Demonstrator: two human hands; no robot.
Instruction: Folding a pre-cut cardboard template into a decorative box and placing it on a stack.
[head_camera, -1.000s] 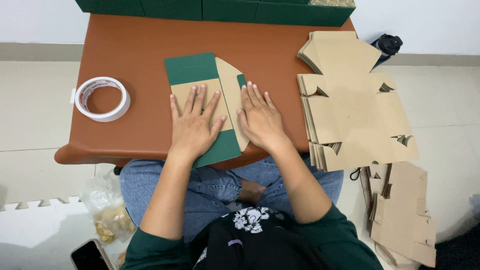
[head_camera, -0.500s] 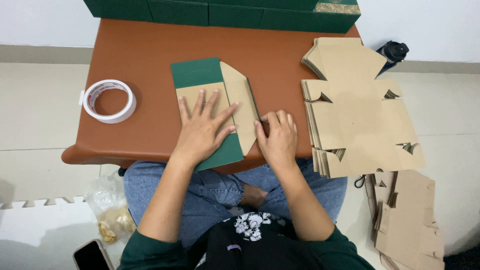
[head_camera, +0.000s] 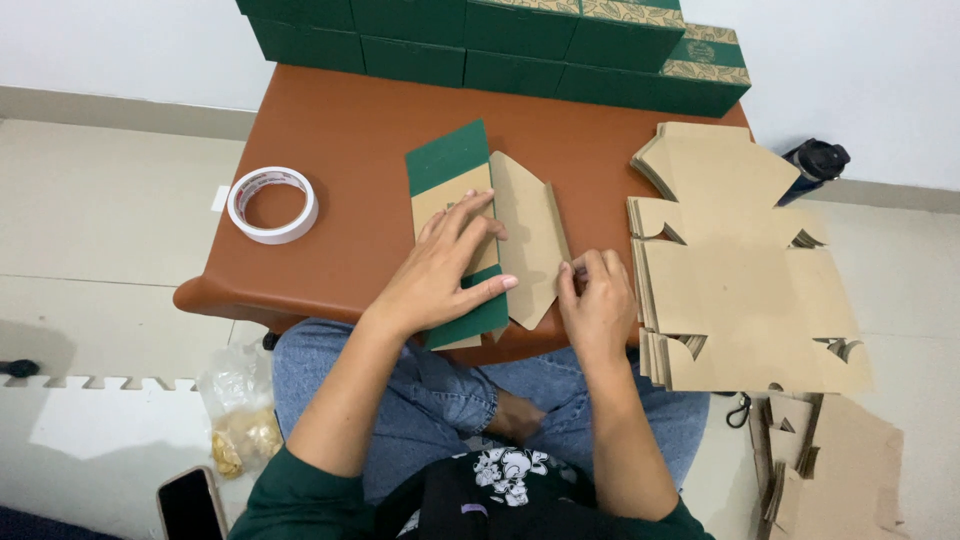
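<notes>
A flat cardboard box blank (head_camera: 455, 170), green outside and brown inside, lies on the brown table (head_camera: 350, 150) near its front edge. My left hand (head_camera: 445, 270) presses flat on the blank's folded panel, fingers spread. My right hand (head_camera: 597, 300) pinches the right edge of the blank's brown flap (head_camera: 530, 235), which is raised and folded along a crease. Both arms wear dark green sleeves.
A stack of unfolded brown blanks (head_camera: 745, 270) lies at the table's right. Green finished boxes (head_camera: 500, 40) line the back edge. A roll of white tape (head_camera: 272, 204) sits at left. More cardboard (head_camera: 830, 470), a phone (head_camera: 190, 505) and a plastic bag (head_camera: 238, 410) lie on the floor.
My right hand has slid off the blank's top to its right edge and curled onto the flap, which now stands up. My left hand stays pressed on the blank.
</notes>
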